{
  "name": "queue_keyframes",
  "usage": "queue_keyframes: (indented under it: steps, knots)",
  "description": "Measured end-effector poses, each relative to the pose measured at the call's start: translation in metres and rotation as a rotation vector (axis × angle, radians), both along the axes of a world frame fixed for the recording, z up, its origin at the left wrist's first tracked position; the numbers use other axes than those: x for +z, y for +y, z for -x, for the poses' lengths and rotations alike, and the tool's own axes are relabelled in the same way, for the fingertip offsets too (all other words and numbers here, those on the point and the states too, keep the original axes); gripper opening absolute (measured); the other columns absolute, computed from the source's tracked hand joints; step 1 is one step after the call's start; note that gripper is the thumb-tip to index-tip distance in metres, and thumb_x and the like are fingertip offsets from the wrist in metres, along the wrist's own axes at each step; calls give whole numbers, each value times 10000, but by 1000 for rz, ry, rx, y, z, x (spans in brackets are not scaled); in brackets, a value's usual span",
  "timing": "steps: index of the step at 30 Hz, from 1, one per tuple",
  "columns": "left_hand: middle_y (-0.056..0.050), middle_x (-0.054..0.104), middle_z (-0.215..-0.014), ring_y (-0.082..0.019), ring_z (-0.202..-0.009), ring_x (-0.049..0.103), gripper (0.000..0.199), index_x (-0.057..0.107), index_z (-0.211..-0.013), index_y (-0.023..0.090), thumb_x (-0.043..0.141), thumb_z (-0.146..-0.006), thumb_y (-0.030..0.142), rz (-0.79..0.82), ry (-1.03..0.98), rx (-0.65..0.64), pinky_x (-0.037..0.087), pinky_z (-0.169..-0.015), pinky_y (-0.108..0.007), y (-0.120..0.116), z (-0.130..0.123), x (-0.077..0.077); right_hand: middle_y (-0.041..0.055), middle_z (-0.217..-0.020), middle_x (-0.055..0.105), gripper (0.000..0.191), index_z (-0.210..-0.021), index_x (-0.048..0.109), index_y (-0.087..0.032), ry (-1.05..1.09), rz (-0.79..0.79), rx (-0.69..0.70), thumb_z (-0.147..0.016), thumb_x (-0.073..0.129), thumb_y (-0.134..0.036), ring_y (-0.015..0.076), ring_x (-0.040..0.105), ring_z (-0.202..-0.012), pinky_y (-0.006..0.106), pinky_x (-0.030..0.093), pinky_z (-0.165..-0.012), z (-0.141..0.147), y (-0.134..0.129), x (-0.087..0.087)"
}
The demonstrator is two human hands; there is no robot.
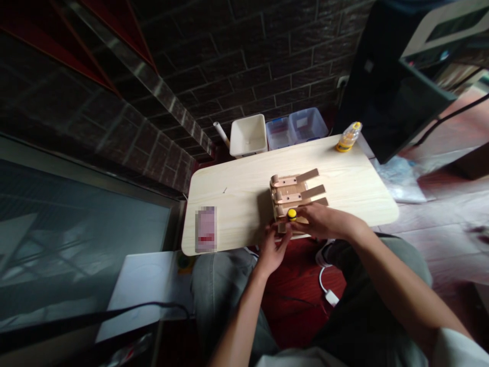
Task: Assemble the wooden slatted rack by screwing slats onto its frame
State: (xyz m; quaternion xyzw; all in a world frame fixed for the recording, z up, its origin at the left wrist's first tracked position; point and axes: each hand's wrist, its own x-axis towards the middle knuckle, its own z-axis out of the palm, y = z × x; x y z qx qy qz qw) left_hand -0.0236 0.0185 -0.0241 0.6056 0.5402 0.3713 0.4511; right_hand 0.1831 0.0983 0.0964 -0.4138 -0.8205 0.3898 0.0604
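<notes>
A brown block-like piece (290,196) with several flat strips sticking out to the right lies on the light wooden table (237,204). At its near end, my right hand (319,219) has its fingers closed around a small tool with a yellow, black-banded end (292,214). The rest of that tool is hidden. My left hand (273,250) touches the near left corner of the brown piece, thumb and fingers coming together beside the tool; what lies between them is too small to make out.
A clear bottle with yellow cap (349,136) stands at the back right. A blurred pinkish packet (206,229) lies at the left, a tiny dark item (225,190) farther back. Behind the table are a white bin (248,135) and clear plastic boxes (298,127).
</notes>
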Motion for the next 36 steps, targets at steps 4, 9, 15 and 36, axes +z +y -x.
queue_keyframes:
  steps: [4, 9, 15, 36]
  knots:
    - [-140, 552, -1381, -254, -1193, 611, 433, 551, -1330, 247, 589, -941, 434, -53, 21, 84, 577, -893, -347, 14, -10, 0, 93, -947, 755, 317, -1050, 714, -183, -8, -24, 61, -967, 554, -444, 188, 684, -824, 234, 465, -706, -1, 31, 2]
    - [-142, 522, -1420, -261, -1238, 581, 450, 523, -1355, 256, 595, -940, 414, -102, 38, 138, 564, -920, -352, 25, -15, 3, 122, -926, 743, 330, -933, 715, -162, -117, -140, 62, -920, 622, -478, 197, 670, -798, 240, 428, -649, 4, 53, 5]
    - [-131, 561, -1376, -251, -1214, 603, 483, 510, -1368, 262, 614, -925, 424, -69, -37, 121, 561, -941, -363, 27, -20, 0, 66, -832, 718, 213, -942, 693, -167, 0, -108, 108, -909, 646, -371, 145, 608, -681, 228, 382, -590, 1, 48, 12]
    - [-112, 576, -1339, -262, -1265, 549, 414, 559, -1309, 258, 583, -937, 437, -17, 67, 168, 455, -1067, -432, 23, -21, -2, 117, -878, 707, 220, -948, 629, -173, -263, -350, -19, -978, 543, -374, 228, 673, -766, 283, 401, -640, 4, 22, 28]
